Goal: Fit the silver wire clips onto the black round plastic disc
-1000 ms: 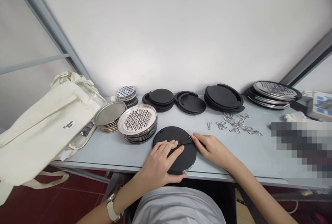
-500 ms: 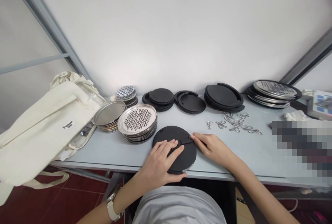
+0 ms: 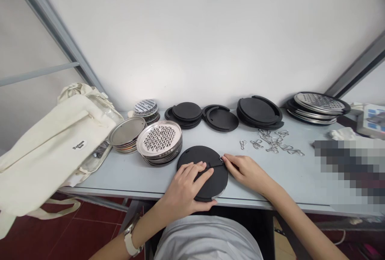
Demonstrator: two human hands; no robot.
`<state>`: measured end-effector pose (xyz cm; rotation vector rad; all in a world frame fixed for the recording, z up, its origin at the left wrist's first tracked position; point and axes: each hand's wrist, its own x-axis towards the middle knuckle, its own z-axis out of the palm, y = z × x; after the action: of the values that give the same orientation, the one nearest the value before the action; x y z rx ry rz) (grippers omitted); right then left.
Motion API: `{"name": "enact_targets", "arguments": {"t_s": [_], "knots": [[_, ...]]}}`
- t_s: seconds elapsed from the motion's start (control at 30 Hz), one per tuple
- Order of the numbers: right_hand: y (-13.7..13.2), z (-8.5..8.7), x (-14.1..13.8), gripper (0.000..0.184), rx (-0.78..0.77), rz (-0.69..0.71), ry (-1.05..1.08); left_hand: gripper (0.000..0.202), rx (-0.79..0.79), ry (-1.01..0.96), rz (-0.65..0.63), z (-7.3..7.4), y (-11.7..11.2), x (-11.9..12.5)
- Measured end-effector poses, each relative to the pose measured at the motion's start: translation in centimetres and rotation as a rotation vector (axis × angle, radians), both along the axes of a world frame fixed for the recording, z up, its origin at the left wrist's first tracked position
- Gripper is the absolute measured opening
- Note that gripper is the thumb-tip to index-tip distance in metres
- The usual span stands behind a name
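A black round disc [image 3: 200, 154] lies on the table in front of me, a thin bright rim showing at its lower right edge. My left hand [image 3: 191, 181] holds it down, fingers spread across the top and thumb at the near edge. At the disc's right edge, my right hand [image 3: 245, 171] pinches a small metal wire clip [image 3: 221, 158] between thumb and forefinger; most of the clip is hidden. Several loose wire clips [image 3: 272, 143] are scattered behind my right hand. Just left of the disc stands a stack of round metal graters [image 3: 159, 139].
Plain metal discs [image 3: 126, 131] and small grater discs [image 3: 146, 107] are stacked at left, beside a cream bag [image 3: 54, 147]. Black discs and rings [image 3: 187, 111] line the wall, with a deeper black stack [image 3: 258, 111] farther right. Grater plates [image 3: 319, 103] stand at far right.
The clip at the disc's edge has shifted slightly in my right fingertips and shows more brightly. My left hand and the disc stay in place.
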<state>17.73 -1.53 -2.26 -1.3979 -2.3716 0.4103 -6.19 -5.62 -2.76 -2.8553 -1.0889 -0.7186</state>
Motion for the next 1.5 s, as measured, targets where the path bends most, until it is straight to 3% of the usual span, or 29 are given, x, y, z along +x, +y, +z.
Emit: {"name": "enact_targets", "arguments": {"t_s": [1.0,1.5], "knots": [[-0.05,0.21,0.24,0.035,-0.036,-0.009,0.075,0.067,-0.024,-0.007,0.007,-0.09,0.01,0.02],[-0.12,0.07,-0.01,0.036,-0.024,-0.008,-0.013,0.066,-0.014,-0.004,0.003,-0.14,0.05,-0.02]]}}
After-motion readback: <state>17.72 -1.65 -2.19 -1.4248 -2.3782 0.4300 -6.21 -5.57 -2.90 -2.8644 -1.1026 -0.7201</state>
